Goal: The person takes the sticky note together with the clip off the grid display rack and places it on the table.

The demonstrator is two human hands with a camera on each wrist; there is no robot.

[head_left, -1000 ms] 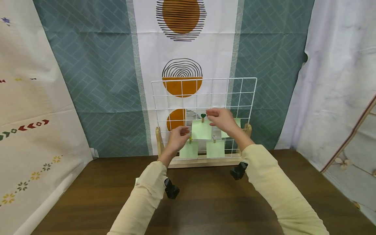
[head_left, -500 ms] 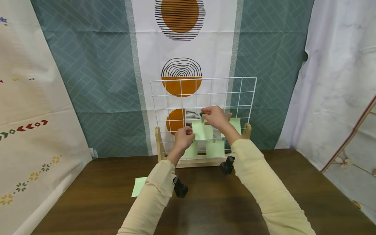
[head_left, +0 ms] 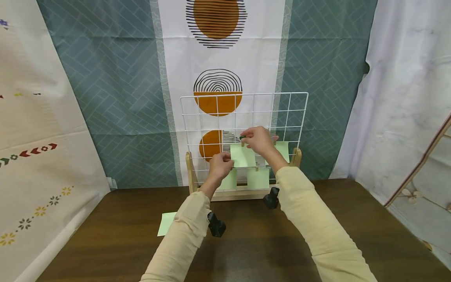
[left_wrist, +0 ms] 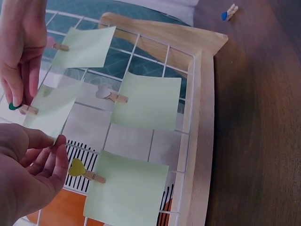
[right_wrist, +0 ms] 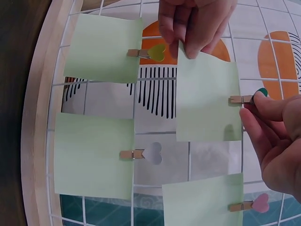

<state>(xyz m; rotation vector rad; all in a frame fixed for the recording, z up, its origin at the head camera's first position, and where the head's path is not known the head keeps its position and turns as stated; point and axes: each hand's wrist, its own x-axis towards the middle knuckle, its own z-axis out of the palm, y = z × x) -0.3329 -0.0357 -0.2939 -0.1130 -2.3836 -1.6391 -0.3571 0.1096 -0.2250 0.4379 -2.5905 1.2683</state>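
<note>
A pale green paper note hangs on the white wire grid, held at its top by a small wooden clothespin with a green heart. My right hand pinches the heart end of that clothespin between thumb and fingers. Lower down, my left hand pinches the left edge of the same note, as the right wrist view shows. Around them hang more green notes: one with a yellow-heart clothespin, one with a white-heart clothespin, one with a pink-heart clothespin.
Wooden feet and a wooden base carry the grid on the dark brown table. A loose green note lies left of my left sleeve. In the left wrist view, a blue-topped clothespin lies on the table. Patterned cloths hang behind.
My right hand has moved left onto the green-heart clothespin. The left hand has shifted slightly right to the note's edge. Over the last half second both hands have hardly moved.
</note>
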